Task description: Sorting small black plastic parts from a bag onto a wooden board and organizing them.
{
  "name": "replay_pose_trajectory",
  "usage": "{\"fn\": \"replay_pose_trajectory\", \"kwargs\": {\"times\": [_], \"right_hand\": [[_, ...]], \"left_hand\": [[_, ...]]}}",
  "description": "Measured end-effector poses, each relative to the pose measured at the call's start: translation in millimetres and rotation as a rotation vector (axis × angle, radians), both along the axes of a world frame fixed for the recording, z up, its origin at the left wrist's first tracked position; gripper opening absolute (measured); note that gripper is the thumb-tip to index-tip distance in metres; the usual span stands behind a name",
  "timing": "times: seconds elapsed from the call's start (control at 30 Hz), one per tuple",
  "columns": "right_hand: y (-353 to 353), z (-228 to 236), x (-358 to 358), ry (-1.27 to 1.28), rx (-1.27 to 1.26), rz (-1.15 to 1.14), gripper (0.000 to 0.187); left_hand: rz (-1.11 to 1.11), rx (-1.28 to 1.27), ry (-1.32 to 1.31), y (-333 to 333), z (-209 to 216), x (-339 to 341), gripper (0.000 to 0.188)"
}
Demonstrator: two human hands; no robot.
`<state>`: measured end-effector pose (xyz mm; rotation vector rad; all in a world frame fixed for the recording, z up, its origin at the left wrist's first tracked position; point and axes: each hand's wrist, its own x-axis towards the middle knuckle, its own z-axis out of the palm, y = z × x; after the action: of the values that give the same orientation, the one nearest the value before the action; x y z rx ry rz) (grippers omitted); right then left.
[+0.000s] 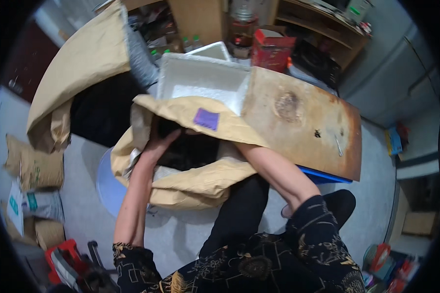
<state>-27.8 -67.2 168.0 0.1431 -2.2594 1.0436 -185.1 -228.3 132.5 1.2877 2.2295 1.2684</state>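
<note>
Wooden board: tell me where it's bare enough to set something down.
The wooden board is mostly bare between the white foam box and its right edge, apart from a round stain and a small metal piece. It is crowded at the paper sack, where both hands reach in.

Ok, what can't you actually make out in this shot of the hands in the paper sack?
Head view only:
- Right hand: hidden inside the tan paper sack; its grip cannot be told.
- Dark contents: too dark to identify.
- Left hand: fingers partly lost against the dark contents.
- Purple label: too small to make out.
</note>
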Motion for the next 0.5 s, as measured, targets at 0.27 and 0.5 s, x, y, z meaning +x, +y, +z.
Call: {"fn": "replay_pose_trajectory", "kwargs": {"times": [0.27,0.5], "right_hand": [[-3.9,-38.9,3.3,0.089,0.218,-0.220,0.066],[-17.4,-32.1,7.1,0.100,0.078,-0.203,0.064]], "left_hand": [[-0.058,0.011,-0.080,-11.5,20.7,24.1,0.105],[-0.074,-0.021,-0.003,-16.7,23.5,29.1,0.107]]}}
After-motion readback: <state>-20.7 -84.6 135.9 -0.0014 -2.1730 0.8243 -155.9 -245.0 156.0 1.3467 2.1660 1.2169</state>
